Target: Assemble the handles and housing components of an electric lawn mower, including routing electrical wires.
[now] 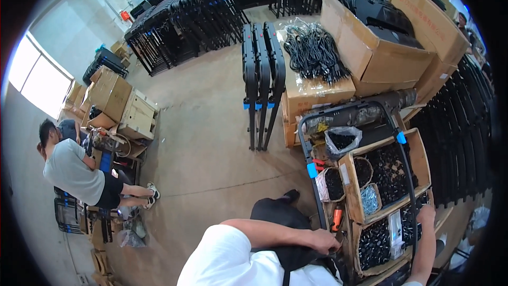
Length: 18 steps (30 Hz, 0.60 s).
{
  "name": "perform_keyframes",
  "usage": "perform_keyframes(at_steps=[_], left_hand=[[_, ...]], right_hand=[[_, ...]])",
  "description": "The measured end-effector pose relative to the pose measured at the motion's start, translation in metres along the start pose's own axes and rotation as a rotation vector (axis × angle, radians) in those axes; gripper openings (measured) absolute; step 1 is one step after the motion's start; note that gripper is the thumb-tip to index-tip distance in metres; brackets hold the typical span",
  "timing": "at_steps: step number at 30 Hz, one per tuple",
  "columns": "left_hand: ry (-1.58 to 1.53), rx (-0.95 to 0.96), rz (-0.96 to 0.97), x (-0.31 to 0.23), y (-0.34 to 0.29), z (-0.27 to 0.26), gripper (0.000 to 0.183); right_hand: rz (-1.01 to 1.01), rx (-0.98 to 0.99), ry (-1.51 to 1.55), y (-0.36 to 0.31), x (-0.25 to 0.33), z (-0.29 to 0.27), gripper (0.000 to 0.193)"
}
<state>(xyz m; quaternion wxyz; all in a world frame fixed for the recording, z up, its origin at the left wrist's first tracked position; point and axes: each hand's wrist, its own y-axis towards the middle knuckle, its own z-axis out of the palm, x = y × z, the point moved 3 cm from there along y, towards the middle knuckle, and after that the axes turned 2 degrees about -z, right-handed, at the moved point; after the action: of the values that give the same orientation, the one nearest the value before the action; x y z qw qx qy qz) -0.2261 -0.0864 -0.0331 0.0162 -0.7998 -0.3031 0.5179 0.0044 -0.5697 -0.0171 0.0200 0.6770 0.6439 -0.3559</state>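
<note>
A black U-shaped tubular frame [345, 110] with blue clips lies across boxes of small parts on my right. At the lower end of its left tube, my left hand [324, 241] is closed around the tube. My right hand [425, 215] is curled beside the frame's right tube, at the right edge of the nearer parts box [355, 243]; what its fingers hold is hidden. Small black parts [373, 246] fill that box, with a white strip-like container [395, 233] among them. An orange-handled tool [337, 218] stands between the left tube and the box.
Beyond is a wooden parts box [346, 180] holding a tub of silvery screws [370, 199]. Cartons with coiled black cables [315, 53] stand farther off. Three folded black frames [259, 85] stand upright on the floor. A person [79, 169] works at a bench on the left.
</note>
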Motion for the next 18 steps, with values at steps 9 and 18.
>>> perform_keyframes(at_steps=[9,18], left_hand=[[-0.119,0.174,-0.122,0.003,-0.002,0.001,0.038],[-0.035,0.002,-0.035,-0.012,-0.013,-0.017,0.041]], right_hand=[[-0.009,-0.095,0.288,-0.016,0.040,-0.071,0.023],[0.019,-0.074,0.196,-0.027,0.025,-0.058,0.027]])
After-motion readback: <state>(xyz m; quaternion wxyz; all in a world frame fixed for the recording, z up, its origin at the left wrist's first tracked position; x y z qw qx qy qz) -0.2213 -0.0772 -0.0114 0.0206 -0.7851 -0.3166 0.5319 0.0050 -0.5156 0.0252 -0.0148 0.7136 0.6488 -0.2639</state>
